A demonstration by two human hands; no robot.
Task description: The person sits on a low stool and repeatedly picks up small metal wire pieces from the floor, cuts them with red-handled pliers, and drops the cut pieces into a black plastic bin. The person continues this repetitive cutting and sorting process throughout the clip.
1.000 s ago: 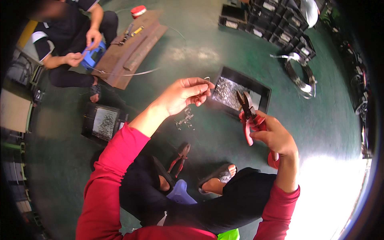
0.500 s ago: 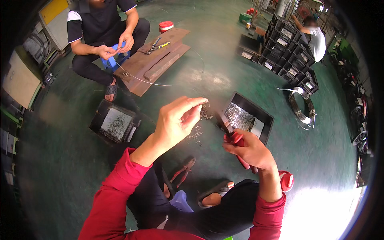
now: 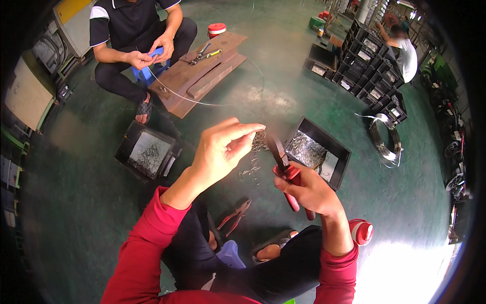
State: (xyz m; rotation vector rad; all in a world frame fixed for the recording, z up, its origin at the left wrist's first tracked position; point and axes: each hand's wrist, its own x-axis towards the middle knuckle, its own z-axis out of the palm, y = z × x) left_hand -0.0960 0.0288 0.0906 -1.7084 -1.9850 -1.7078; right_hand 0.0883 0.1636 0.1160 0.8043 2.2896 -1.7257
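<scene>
My left hand (image 3: 223,149) is held out in a pinch, thumb and forefinger together; whatever sits between the tips is too small to make out. Close to those fingertips are the dark jaws of a pair of red-handled pliers (image 3: 289,173), gripped in my right hand (image 3: 316,192). The jaws point up and slightly left. Below and beyond the hands, a loose heap of small bent wire pieces (image 3: 249,169) lies on the green floor. A black crate (image 3: 346,162) partly filled with wire pieces stands just past my right hand.
A second pair of red-handled pliers (image 3: 235,217) lies by my feet. At left is another black crate (image 3: 123,144) of wire pieces. Across from me a seated person (image 3: 136,30) handles wire beside a rusty metal beam (image 3: 185,104). Stacked crates (image 3: 362,66) and a wire coil (image 3: 380,136) stand right.
My right hand has moved a little left, bringing the pliers more upright and nearer my left fingertips. The left hand has hardly moved. The person opposite now holds something blue.
</scene>
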